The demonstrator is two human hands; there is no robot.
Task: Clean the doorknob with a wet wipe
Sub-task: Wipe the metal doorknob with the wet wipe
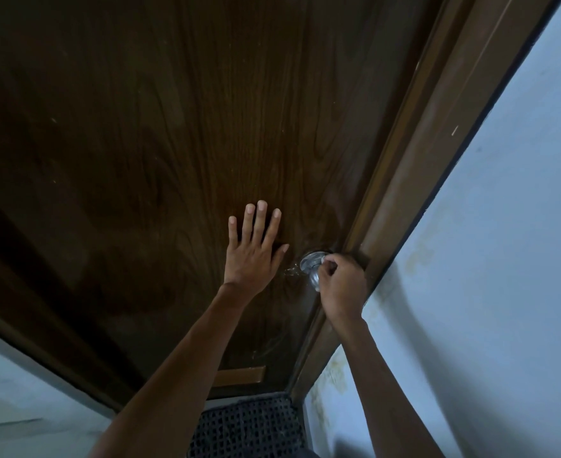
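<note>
Grip: the right hand (341,285) has its fingers curled over the knob from the frame side, pinching a pale scrap that I judge to be the wet wipe (324,259) against the metal.
Task's thing: the doorknob (308,264), bright metal, sits at the door's right edge, directly under the right fingertips and partly covered by them.
Axis: the knob's stem stands out square from the door face, so a wiping turn has to travel around that stem, not along it.
Nearer hand: the right is on the knob; the left hand (252,256) lies just to its left, not touching it.
Left hand: fingers straight and spread, palm flat on the door (140,160), holding nothing; it appears to brace the panel.
Step, as judged: wiping is in hand; the side of the knob facing the frame looks the harder part to reach.
Surroundings: a brown door frame (421,153) runs just right of the knob, a pale wall (503,259) lies beyond it, and a dark gridded mat (249,428) lies at the foot of the door.
Hidden or unclear: most of the wipe is inside the fist, the knob's far side is covered, and dim light blurs the smears beside the knob.
</note>
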